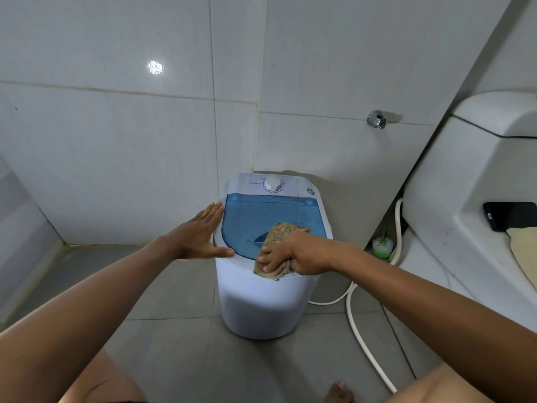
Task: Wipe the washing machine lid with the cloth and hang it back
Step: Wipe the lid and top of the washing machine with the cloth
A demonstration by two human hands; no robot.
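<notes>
A small white washing machine [261, 306] stands on the floor in the corner, with a translucent blue lid [252, 222] and a white dial [273, 184] at the back. My left hand [200, 237] lies flat against the lid's left rim, fingers straight, thumb on the front edge. My right hand [290, 254] presses a tan, net-like cloth [283, 231] onto the lid's front right part, fingers curled over the cloth's near end. The cloth hangs a little over the front rim.
A white tiled wall is behind the machine, with a chrome tap [377, 119] on it. A white sink unit [465, 181] at the right carries a black phone [508, 215]. A white hose [366, 338] runs over the grey floor tiles, next to a green-and-white brush [383, 245].
</notes>
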